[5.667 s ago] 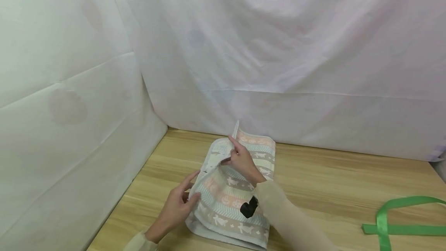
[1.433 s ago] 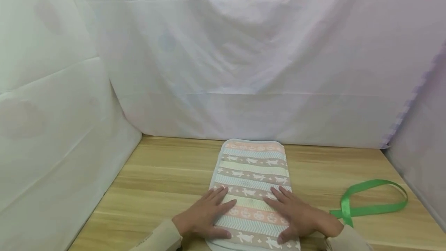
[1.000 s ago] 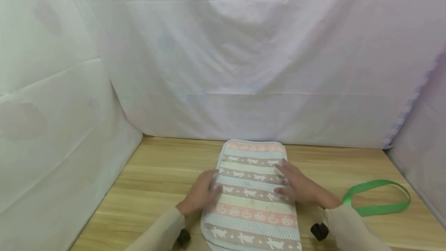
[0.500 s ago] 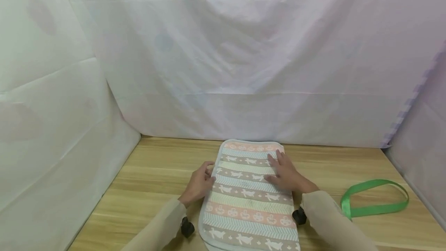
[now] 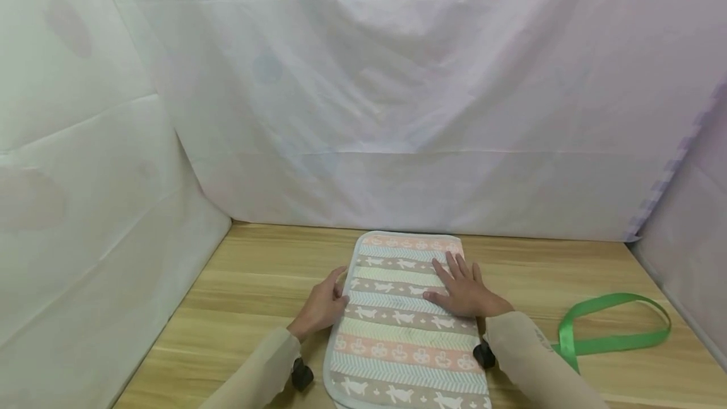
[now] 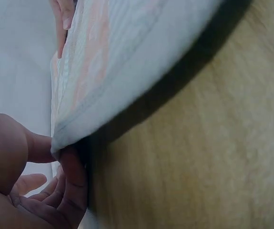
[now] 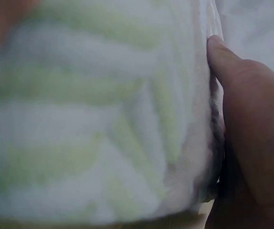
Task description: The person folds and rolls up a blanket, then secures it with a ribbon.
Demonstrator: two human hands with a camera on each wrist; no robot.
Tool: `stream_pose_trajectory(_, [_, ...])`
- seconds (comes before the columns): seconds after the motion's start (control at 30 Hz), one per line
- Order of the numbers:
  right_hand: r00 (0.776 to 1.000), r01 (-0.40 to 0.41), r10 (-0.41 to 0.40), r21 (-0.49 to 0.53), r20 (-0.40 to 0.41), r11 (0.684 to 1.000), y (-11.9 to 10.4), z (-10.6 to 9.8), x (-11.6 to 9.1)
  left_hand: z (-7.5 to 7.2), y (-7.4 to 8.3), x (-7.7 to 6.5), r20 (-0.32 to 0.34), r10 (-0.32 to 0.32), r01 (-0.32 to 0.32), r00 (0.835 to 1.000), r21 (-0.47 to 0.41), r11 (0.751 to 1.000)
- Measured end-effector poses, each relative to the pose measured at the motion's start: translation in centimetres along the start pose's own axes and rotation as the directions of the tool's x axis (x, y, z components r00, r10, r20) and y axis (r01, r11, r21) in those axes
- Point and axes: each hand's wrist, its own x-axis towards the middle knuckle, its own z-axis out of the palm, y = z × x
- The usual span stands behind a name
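A folded cloth (image 5: 397, 333) with pastel stripes, white animal figures and a pale bound edge lies lengthwise on the table. My left hand (image 5: 320, 305) pinches its left edge in the head view. In the left wrist view, the thumb of that left hand (image 6: 36, 176) meets the bound rim from above while a finger sits underneath. On the upper right part of the cloth rests my right hand (image 5: 466, 292), fingers spread. The right wrist view has the cloth (image 7: 79, 119) very close, with the right hand (image 7: 256, 109) along its side. The underside of the cloth is hidden.
A green ribbon (image 5: 619, 343) lies looped on the wooden table (image 5: 272, 257) to the right. White fabric walls (image 5: 420, 81) stand behind the table and on both sides. A black wrist mount (image 5: 302, 373) hangs below the left sleeve.
Earlier the cloth's fold was lifted; now it lies flatter. Both hands pressed on top, then the left moved to grip the left edge. The right moved farther up the cloth.
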Motion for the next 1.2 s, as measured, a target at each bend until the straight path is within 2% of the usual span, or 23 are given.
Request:
stream_pose_trajectory(0.1, [1.0, -0.002, 0.002, -0.01, 0.006, 1.0, -0.1, -0.1, -0.2, 0.0, 0.0, 0.0, 0.005, 0.001, -0.001, 1.0, 0.014, 1.0])
stream_pose_trajectory(0.23, [1.0, 0.008, -0.008, 0.016, 0.002, 1.0, -0.4, -0.7, -0.9, 0.1, 0.1, -0.3, -0.01, 0.016, -0.015, 1.0, 0.141, 0.99])
stream_pose_trajectory(0.33, [0.999, 0.046, -0.046, 0.02, -0.013, 0.999, -0.7, -1.0, -1.7, 0.2, 0.2, -0.9, -0.03, 0.039, -0.029, 0.999, 0.271, 0.962])
stream_pose_trajectory(0.4, [0.996, 0.082, -0.082, -0.005, -0.024, 0.997, -1.1, -1.1, -2.4, 0.2, 0.3, -1.3, -0.027, 0.078, -0.065, 0.997, 0.326, 0.943])
stream_pose_trajectory(0.47, [0.99, 0.133, -0.134, -0.022, -0.038, 0.991, -1.7, -1.2, -3.3, 0.2, 0.5, -1.9, -0.01, 0.158, -0.141, 0.987, 0.388, 0.911])
stream_pose_trajectory(0.53, [0.981, 0.189, -0.19, -0.027, -0.042, 0.982, -2.2, -1.2, -4.4, 0.1, 0.7, -2.5, 0.044, 0.251, -0.243, 0.967, 0.449, 0.86])
stream_pose_trajectory(0.6, [0.967, 0.252, -0.253, -0.032, -0.04, 0.967, -2.8, -1.1, -5.7, 0.0, 1.0, -3.2, 0.129, 0.329, -0.349, 0.935, 0.489, 0.799])
stream_pose_trajectory(0.67, [0.954, 0.299, -0.299, -0.025, -0.028, 0.954, -3.3, -1.0, -7.2, -0.1, 1.4, -4.0, 0.237, 0.397, -0.462, 0.886, 0.501, 0.732])
stream_pose_trajectory(0.73, [0.935, 0.352, -0.354, -0.056, -0.03, 0.934, -3.6, -0.8, -8.7, -0.3, 1.8, -5.0, 0.339, 0.43, -0.547, 0.837, 0.485, 0.683])
stream_pose_trajectory(0.8, [0.919, 0.39, -0.393, -0.077, -0.025, 0.918, -3.8, -0.6, -10.2, -0.3, 1.9, -5.9, 0.418, 0.459, -0.618, 0.784, 0.456, 0.641])
stream_pose_trajectory(0.83, [0.914, 0.402, -0.405, -0.071, -0.021, 0.913, -3.8, -0.4, -10.9, -0.4, 2.0, -6.4, 0.453, 0.456, -0.638, 0.766, 0.444, 0.629])
stream_pose_trajectory(0.9, [0.899, 0.435, -0.438, -0.087, -0.016, 0.896, -3.6, 0.0, -12.1, -0.5, 2.0, -7.2, 0.498, 0.445, -0.658, 0.744, 0.43, 0.618])
stream_pose_trajectory(1.03, [0.895, 0.446, -0.445, -0.024, 0.023, 0.895, -2.8, 0.9, -14.0, -0.4, 1.8, -8.2, 0.535, 0.454, -0.689, 0.713, 0.414, 0.594])
stream_pose_trajectory(1.13, [0.887, 0.462, -0.462, -0.019, 0.026, 0.887, -2.2, 1.9, -14.6, -0.1, 1.6, -8.6, 0.52, 0.514, -0.727, 0.682, 0.414, 0.547])
stream_pose_trajectory(1.2, [0.874, 0.485, -0.487, -0.059, -0.007, 0.872, -1.9, 2.7, -14.7, 0.1, 1.4, -8.7, 0.506, 0.548, -0.745, 0.666, 0.423, 0.515])
